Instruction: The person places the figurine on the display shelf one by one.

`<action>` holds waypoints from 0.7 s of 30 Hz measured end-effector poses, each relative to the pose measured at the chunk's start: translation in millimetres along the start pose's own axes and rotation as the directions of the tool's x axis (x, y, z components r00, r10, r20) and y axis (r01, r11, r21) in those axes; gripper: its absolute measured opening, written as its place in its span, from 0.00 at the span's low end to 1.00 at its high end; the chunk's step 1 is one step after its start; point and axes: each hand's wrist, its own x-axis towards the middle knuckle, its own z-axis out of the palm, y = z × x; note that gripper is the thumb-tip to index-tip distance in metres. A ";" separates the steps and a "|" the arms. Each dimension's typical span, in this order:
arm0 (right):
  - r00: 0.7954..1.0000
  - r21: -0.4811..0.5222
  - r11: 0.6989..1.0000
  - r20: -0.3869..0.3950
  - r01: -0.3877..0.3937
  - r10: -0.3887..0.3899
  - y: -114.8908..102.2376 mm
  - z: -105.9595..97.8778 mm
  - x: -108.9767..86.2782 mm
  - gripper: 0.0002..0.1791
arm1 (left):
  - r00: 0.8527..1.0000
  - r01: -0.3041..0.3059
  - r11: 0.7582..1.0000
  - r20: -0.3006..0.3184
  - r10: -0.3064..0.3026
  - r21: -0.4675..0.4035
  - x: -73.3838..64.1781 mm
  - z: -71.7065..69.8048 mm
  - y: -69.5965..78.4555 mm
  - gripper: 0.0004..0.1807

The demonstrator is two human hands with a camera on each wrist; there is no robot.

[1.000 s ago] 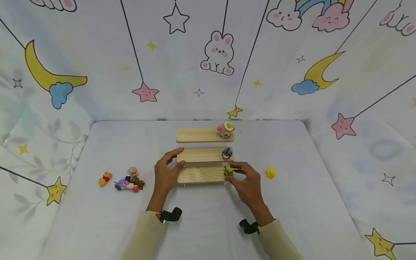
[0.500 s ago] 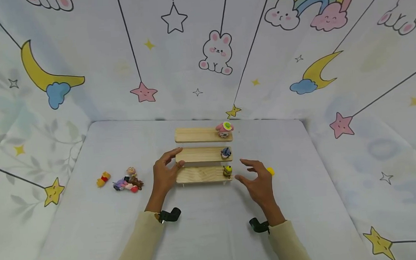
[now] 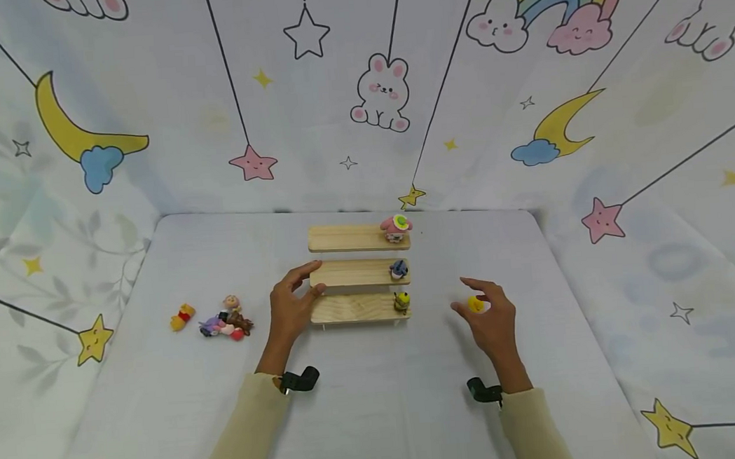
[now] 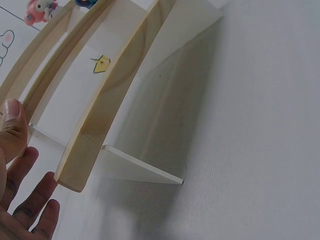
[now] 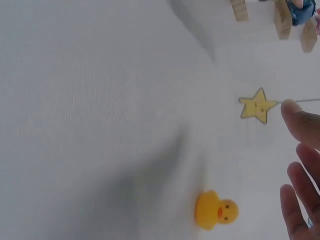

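A small three-tier wooden display shelf (image 3: 353,309) with white side supports stands mid-table. My left hand (image 3: 292,306) holds its left end, thumb at the middle tier (image 4: 27,107) and fingers around the edge. A pink figurine (image 3: 396,229), a blue figurine (image 3: 399,270) and a yellow-and-dark figurine (image 3: 401,302) stand at the right ends of the top, middle and bottom tiers. Right of the shelf, my right hand (image 3: 496,320) hovers with thumb and fingers spread near a yellow rubber duck (image 5: 212,210), which it partly overlaps in the head view.
A bear figurine (image 3: 182,317) in a red top lies on the left of the table. Beside it is a small heap of figurines (image 3: 226,319). A white cloth backdrop (image 3: 364,180) with printed cartoons rises behind the table.
My right hand has let go of the yellow-and-dark figurine on the bottom tier and moved right to the rubber duck. My left hand has stayed at the shelf.
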 end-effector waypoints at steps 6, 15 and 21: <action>0.999 -0.057 0.998 0.014 -0.038 0.039 24.5 -12.3 3.7 0.33 | 1.000 -0.008 1.000 -0.003 0.009 0.010 0.0 0.7 -2.7 0.26; 0.977 -0.124 0.979 0.121 -0.161 0.176 43.2 -18.3 1.9 0.30 | 1.000 -0.007 1.000 -0.001 0.007 0.001 6.0 1.1 -26.5 0.28; 0.965 -0.160 0.965 0.124 -0.210 0.231 48.8 -16.4 -1.7 0.23 | 1.000 -0.023 1.000 0.005 0.023 -0.001 5.6 -0.1 -27.5 0.27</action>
